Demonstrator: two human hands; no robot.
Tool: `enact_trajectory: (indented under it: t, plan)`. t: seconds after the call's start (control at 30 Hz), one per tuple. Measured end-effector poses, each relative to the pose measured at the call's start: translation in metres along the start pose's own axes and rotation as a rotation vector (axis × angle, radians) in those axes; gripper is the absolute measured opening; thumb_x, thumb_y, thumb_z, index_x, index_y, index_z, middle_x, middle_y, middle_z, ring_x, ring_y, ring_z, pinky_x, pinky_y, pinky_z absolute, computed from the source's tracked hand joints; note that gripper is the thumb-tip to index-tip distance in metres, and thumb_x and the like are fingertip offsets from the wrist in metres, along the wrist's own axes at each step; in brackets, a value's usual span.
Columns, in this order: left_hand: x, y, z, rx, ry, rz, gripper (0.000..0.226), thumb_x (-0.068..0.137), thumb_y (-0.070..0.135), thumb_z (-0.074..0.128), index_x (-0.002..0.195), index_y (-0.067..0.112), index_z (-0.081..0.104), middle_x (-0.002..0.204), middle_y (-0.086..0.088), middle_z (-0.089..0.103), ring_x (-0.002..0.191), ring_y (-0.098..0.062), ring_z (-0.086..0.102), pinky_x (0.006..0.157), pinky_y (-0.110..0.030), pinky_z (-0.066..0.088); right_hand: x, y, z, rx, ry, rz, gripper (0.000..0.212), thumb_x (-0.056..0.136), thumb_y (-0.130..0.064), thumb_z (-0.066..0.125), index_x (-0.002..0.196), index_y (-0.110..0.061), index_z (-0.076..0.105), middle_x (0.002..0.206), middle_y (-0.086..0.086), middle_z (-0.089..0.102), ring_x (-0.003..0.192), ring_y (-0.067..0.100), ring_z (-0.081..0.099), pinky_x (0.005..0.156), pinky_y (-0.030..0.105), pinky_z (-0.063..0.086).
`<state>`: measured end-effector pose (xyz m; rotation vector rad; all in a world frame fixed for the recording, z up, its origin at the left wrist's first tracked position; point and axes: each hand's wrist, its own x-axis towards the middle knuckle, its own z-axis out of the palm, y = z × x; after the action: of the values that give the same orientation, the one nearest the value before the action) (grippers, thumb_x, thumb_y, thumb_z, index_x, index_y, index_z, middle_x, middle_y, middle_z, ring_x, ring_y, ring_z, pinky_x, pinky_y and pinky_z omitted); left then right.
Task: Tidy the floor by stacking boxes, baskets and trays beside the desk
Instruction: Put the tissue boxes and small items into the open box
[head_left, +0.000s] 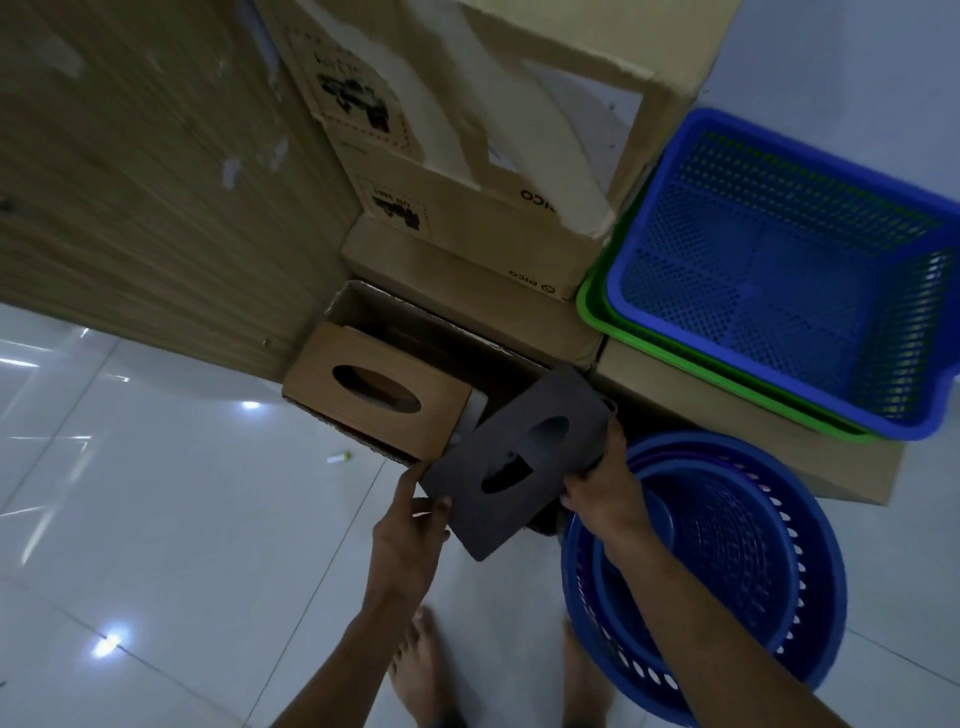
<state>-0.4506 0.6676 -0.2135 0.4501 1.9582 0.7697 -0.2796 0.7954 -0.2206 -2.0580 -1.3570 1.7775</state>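
I hold the dark tissue box (514, 460) tilted above the open carton (363, 306), left hand (410, 540) pinching its seven-o'clock corner, right hand (597, 478) gripping its three-o'clock edge; I should level it and lower it beside the tan tissue box (376, 389) at ten o'clock

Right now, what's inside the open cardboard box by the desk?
A tan tissue box stands in the open cardboard box. The dark tissue box, held by both hands, covers the rest, so nothing more can be seen.
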Motion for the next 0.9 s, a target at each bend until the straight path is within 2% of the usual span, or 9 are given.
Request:
enact_trajectory:
  t: [0.07, 0.2, 0.3, 0.4, 0.47, 0.53, 0.7, 0.8, 0.9]
  plan:
    - [0.009, 0.002, 0.003, 0.0, -0.016, 0.005, 0.04, 0.096, 0.023, 0.054, 0.134, 0.032, 0.042, 0.098, 0.005, 0.062, 0.085, -0.013, 0.066, 0.085, -0.042, 0.057, -0.005, 0.002, 0.0, -0.018, 0.009, 0.006, 0.081, 0.093, -0.012, 0.056, 0.15, -0.04, 0.006, 0.101, 0.002, 0.061, 0.089, 0.021, 0.064, 0.083, 0.048, 0.057]
    - [0.023, 0.005, 0.008, 0.057, -0.046, 0.037, 0.027, 0.097, 0.018, 0.052, 0.12, 0.032, 0.047, 0.111, -0.01, 0.056, 0.09, -0.022, 0.063, 0.083, -0.044, 0.057, -0.014, 0.006, 0.008, -0.016, 0.012, 0.033, 0.062, 0.089, -0.011, 0.057, 0.141, -0.033, 0.03, 0.096, 0.006, 0.066, 0.088, 0.023, 0.066, 0.085, 0.045, 0.056]
    - [0.027, 0.008, 0.006, -0.035, -0.07, -0.007, 0.025, 0.095, 0.018, 0.056, 0.117, 0.029, 0.05, 0.114, -0.011, 0.051, 0.097, -0.027, 0.062, 0.074, -0.031, 0.059, -0.018, 0.009, 0.01, 0.172, 0.052, 0.061, 0.072, 0.091, -0.016, 0.061, 0.147, -0.04, 0.021, 0.093, 0.003, 0.066, 0.086, 0.022, 0.068, 0.085, 0.042, 0.057]
    - [0.026, 0.013, -0.001, -0.1, -0.131, -0.048, 0.02, 0.093, 0.017, 0.06, 0.11, 0.024, 0.055, 0.114, -0.005, 0.047, 0.1, -0.028, 0.062, 0.064, -0.022, 0.058, -0.025, 0.01, 0.011, 0.316, 0.068, 0.088, 0.078, 0.092, -0.016, 0.063, 0.151, -0.035, 0.015, 0.095, 0.006, 0.066, 0.089, 0.019, 0.066, 0.079, 0.033, 0.056]
    - [0.019, 0.016, -0.006, -0.098, -0.233, -0.078, 0.017, 0.091, 0.017, 0.062, 0.106, 0.022, 0.055, 0.115, -0.001, 0.052, 0.096, -0.026, 0.065, 0.069, -0.029, 0.06, -0.03, 0.012, 0.013, 0.414, 0.044, 0.137, 0.06, 0.092, -0.013, 0.063, 0.143, -0.025, 0.035, 0.104, 0.009, 0.066, 0.095, 0.017, 0.064, 0.079, 0.03, 0.056]
    - [0.011, 0.017, -0.01, -0.077, -0.319, -0.083, 0.02, 0.091, 0.019, 0.063, 0.109, 0.017, 0.053, 0.12, 0.0, 0.054, 0.092, -0.023, 0.066, 0.074, -0.034, 0.06, -0.036, 0.014, 0.013, 0.418, 0.024, 0.164, 0.036, 0.092, -0.012, 0.062, 0.127, -0.014, 0.054, 0.113, 0.011, 0.066, 0.098, 0.016, 0.064, 0.078, 0.028, 0.056]
    - [-0.01, 0.018, -0.024, -0.198, -0.406, -0.11, 0.018, 0.09, 0.016, 0.064, 0.104, 0.012, 0.053, 0.125, -0.007, 0.055, 0.092, -0.024, 0.066, 0.085, -0.037, 0.057, -0.059, 0.013, 0.008, 0.422, 0.036, 0.155, 0.029, 0.09, -0.011, 0.064, 0.117, -0.005, 0.056, 0.109, 0.012, 0.067, 0.1, 0.023, 0.064, 0.084, 0.031, 0.053]
    - [-0.021, 0.015, -0.034, -0.242, -0.421, -0.106, 0.022, 0.089, 0.013, 0.066, 0.104, 0.005, 0.053, 0.123, -0.009, 0.057, 0.101, -0.026, 0.065, 0.09, -0.036, 0.055, -0.072, 0.01, 0.012, 0.38, 0.018, 0.123, 0.023, 0.091, -0.013, 0.063, 0.112, -0.006, 0.055, 0.11, 0.011, 0.064, 0.101, 0.022, 0.062, 0.078, 0.027, 0.052]
    - [-0.03, 0.012, -0.042, -0.223, -0.477, -0.112, 0.026, 0.088, 0.012, 0.068, 0.104, 0.003, 0.051, 0.121, -0.007, 0.059, 0.101, -0.026, 0.066, 0.09, -0.036, 0.055, -0.079, 0.008, 0.015, 0.372, -0.017, 0.12, 0.021, 0.093, -0.017, 0.061, 0.112, -0.016, 0.052, 0.115, 0.001, 0.06, 0.106, 0.019, 0.059, 0.084, 0.04, 0.055]
